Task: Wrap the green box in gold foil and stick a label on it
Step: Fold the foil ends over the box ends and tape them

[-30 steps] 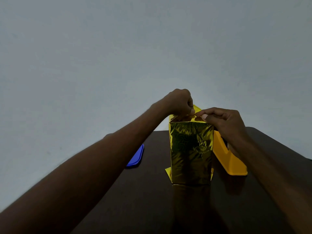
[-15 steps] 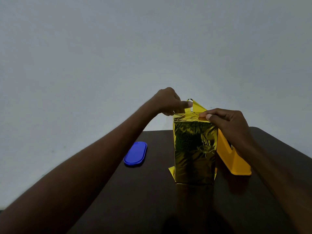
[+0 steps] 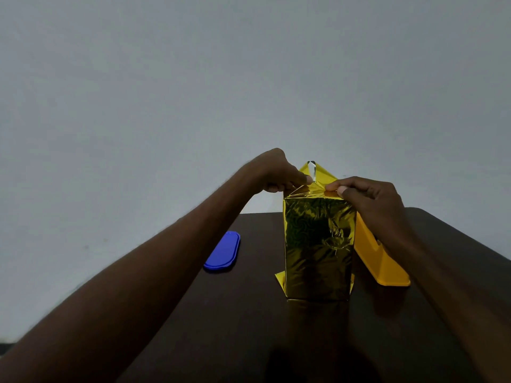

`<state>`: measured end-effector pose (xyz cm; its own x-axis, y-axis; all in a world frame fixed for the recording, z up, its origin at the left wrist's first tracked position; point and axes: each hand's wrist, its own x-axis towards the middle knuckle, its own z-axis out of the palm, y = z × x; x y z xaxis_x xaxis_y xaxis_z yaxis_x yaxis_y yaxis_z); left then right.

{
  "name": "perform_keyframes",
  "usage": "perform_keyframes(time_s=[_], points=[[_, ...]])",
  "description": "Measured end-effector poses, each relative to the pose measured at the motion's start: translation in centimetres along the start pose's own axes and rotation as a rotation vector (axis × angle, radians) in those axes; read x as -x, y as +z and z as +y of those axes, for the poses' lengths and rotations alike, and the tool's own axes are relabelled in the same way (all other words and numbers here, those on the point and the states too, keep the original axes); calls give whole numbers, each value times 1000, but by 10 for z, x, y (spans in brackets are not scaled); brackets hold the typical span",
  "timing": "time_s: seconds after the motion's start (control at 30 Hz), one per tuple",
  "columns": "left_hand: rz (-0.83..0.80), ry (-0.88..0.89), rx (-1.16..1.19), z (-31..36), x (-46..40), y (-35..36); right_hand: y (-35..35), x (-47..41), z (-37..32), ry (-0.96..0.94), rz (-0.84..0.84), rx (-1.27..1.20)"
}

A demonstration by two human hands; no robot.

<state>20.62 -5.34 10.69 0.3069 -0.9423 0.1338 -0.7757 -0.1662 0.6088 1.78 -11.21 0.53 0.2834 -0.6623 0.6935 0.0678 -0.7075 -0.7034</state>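
Note:
The box (image 3: 318,247) stands upright on the dark table, its sides covered in shiny gold foil; no green shows. At its top a pointed foil flap (image 3: 318,172) sticks up toward the back. My left hand (image 3: 279,172) has curled fingers at the top left corner, with the thumb pressing the foil fold. My right hand (image 3: 367,197) pinches the foil at the top right edge. Small foil corners stick out at the box's base. No label is visible.
A yellow tape dispenser (image 3: 381,261) sits right behind the box, under my right wrist. A blue oval lid-like object (image 3: 224,252) lies left of the box. The dark table (image 3: 249,327) ends at a plain grey wall.
My left hand pulled back from over the box top to its left corner. The pointed foil flap now stands exposed. The right hand stays at the top right edge.

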Motion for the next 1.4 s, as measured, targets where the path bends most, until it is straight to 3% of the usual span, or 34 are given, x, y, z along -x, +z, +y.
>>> perform_keyframes(time_s=[1.0, 1.4], points=[[-45, 60, -178, 0, -1, 5, 0, -3, 10, 12, 12, 1], [98, 131, -314, -7, 7, 14, -2, -5, 12, -34, 20, 60]])
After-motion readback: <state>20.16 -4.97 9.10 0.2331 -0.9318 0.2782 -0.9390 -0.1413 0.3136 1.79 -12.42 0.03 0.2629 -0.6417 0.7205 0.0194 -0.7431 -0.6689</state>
